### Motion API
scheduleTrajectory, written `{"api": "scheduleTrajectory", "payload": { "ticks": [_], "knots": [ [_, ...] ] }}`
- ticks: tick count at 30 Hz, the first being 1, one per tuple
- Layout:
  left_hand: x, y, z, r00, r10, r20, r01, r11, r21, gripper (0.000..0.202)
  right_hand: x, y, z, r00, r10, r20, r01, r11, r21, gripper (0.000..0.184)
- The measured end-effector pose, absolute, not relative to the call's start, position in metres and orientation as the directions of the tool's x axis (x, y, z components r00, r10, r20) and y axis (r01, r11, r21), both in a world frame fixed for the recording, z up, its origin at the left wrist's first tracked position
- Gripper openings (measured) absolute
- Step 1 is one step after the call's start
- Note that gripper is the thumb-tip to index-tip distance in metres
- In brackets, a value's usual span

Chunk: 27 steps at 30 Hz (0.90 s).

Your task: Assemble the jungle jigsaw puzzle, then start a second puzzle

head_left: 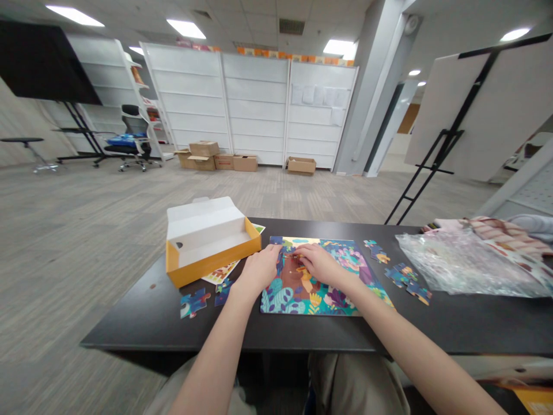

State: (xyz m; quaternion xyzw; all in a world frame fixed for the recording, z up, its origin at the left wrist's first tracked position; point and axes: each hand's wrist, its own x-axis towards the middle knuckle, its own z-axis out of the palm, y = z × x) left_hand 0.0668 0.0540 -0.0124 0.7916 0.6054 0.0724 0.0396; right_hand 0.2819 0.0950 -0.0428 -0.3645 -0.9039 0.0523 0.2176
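A colourful jigsaw puzzle (345, 297) lies flat on the black table, showing plants, flowers and animals. My left hand (264, 264) rests at its upper left edge, fingers together and bent down; whatever is under them is hidden. Over the upper left part of the picture is my right hand (318, 262), its fingers curled with the tips low against the puzzle. A small dark shape shows by those tips, too unclear to name. Loose puzzle pieces (194, 302) lie left of my left forearm. More puzzle pieces (406, 278) are scattered to the right of the picture.
An open yellow box (216, 260) with a white inside stands at the left, over printed sheets (222, 272). Crumpled clear plastic (458, 265) and folded cloth (510, 233) lie at the right of the black table (142, 320). Cardboard boxes (203, 157) sit by the far shelves.
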Motion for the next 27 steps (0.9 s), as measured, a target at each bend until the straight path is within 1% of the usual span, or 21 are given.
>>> {"api": "scheduleTrajectory", "payload": {
  "ticks": [5, 15, 18, 20, 22, 23, 25, 27],
  "knots": [
    [0.073, 0.050, -0.010, 0.339, 0.939, 0.057, 0.932, -0.343, 0.113, 0.040, 0.280, 0.092, -0.040, -0.638, 0.684, 0.355, 0.639, 0.727, -0.251, 0.030],
    [0.078, 0.048, -0.010, 0.356, 0.932, 0.069, 0.928, -0.362, 0.090, 0.036, 0.277, 0.086, -0.039, -0.632, 0.688, 0.358, 0.636, 0.724, -0.267, 0.033],
    [0.079, 0.047, -0.009, 0.364, 0.929, 0.061, 0.925, -0.368, 0.096, 0.038, 0.279, 0.086, -0.033, -0.650, 0.684, 0.330, 0.640, 0.728, -0.247, 0.029],
    [0.079, 0.047, -0.009, 0.361, 0.931, 0.052, 0.926, -0.365, 0.100, 0.038, 0.289, 0.091, -0.022, -0.632, 0.707, 0.318, 0.676, 0.703, -0.221, 0.026],
    [0.080, 0.048, -0.009, 0.355, 0.934, 0.045, 0.928, -0.358, 0.102, 0.037, 0.310, 0.102, -0.006, -0.536, 0.782, 0.318, 0.769, 0.608, -0.199, 0.025],
    [0.079, 0.048, -0.009, 0.353, 0.935, 0.044, 0.929, -0.356, 0.103, 0.037, 0.325, 0.109, 0.003, -0.466, 0.834, 0.295, 0.829, 0.528, -0.185, 0.026],
    [0.078, 0.049, -0.010, 0.349, 0.936, 0.041, 0.930, -0.352, 0.108, 0.037, 0.364, 0.125, 0.020, -0.280, 0.937, 0.209, 0.946, 0.306, -0.105, 0.028],
    [0.077, 0.050, -0.010, 0.349, 0.937, 0.036, 0.930, -0.350, 0.114, 0.036, 0.409, 0.138, 0.031, -0.057, 0.994, 0.092, 0.998, 0.058, -0.014, 0.027]
  ]
}}
